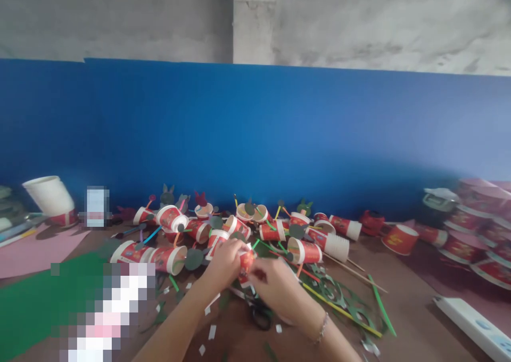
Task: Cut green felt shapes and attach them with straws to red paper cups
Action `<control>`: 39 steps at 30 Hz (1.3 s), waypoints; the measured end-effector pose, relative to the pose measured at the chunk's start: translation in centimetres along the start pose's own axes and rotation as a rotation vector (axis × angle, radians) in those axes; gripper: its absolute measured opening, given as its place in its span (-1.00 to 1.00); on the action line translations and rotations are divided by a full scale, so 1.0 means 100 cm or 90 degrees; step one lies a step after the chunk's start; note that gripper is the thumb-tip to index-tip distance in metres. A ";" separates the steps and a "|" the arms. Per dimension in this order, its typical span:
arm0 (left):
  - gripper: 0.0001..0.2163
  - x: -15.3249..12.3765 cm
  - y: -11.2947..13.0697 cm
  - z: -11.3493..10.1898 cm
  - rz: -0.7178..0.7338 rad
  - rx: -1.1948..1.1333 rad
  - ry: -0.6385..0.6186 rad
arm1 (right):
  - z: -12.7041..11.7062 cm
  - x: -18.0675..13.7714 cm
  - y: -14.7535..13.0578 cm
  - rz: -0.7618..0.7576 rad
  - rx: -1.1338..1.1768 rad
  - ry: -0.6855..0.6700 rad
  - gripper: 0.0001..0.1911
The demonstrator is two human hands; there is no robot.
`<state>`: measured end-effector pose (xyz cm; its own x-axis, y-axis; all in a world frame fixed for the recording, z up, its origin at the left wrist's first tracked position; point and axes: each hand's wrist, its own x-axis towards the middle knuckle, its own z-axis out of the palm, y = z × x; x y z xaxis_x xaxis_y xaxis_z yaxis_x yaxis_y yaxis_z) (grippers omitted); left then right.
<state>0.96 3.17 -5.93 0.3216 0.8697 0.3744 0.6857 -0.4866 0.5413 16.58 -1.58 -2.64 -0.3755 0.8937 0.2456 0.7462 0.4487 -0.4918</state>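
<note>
A red printed paper cup [246, 266] is held in front of me, its white rim low and its base end up. My left hand [228, 260] is closed around its left and upper side. At the cup's right side is my right hand [275, 279], its fingers curled together; anything between them is hidden. Just below the hands lies a pair of scissors [260, 317] with dark handles. Several similar cups, such as one red cup [305, 251], lie tipped over behind, with coloured straws and dark paper discs among them.
Green paper offcuts [335, 293], a yellow strip [343, 311] and white scraps cover the brown table [403, 319]. A white power strip [475, 325] lies at right, below stacked red bowls [465, 245]. Green paper [51, 293] is at left. A blue panel [255, 128] stands behind.
</note>
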 end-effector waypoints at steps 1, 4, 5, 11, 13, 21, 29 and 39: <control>-0.67 0.000 -0.002 0.002 -0.002 0.006 0.002 | 0.009 -0.003 -0.004 -0.032 -0.041 -0.079 -0.80; -0.68 -0.002 -0.002 0.003 0.017 0.049 0.018 | 0.042 -0.008 -0.014 -0.114 -0.145 -0.191 -0.84; -0.69 -0.002 -0.001 0.003 0.022 0.064 0.022 | 0.052 -0.009 -0.015 -0.142 -0.185 -0.199 -0.84; -0.72 -0.002 -0.002 0.002 0.021 0.077 0.056 | 0.087 -0.011 -0.012 -0.249 -0.228 -0.170 -0.86; -0.73 -0.002 -0.003 0.003 0.025 0.072 0.065 | 0.089 -0.011 -0.010 -0.268 -0.228 -0.158 -0.86; -0.78 0.000 0.007 -0.004 0.036 -0.051 0.128 | 0.049 0.000 -0.006 -0.067 -0.045 -0.067 -0.85; -0.67 -0.002 0.028 -0.014 -0.110 -0.302 -0.005 | -0.011 0.011 0.015 -0.030 0.124 0.166 -0.81; -0.67 -0.003 0.030 -0.002 -0.109 -0.337 -0.120 | -0.018 0.010 0.018 -0.079 0.064 0.165 -0.81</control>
<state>2.82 1.48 -4.29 0.3786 0.9157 0.1349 0.3339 -0.2710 0.9028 18.54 0.16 -1.74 -0.2975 0.8085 0.5078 0.6408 0.5634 -0.5216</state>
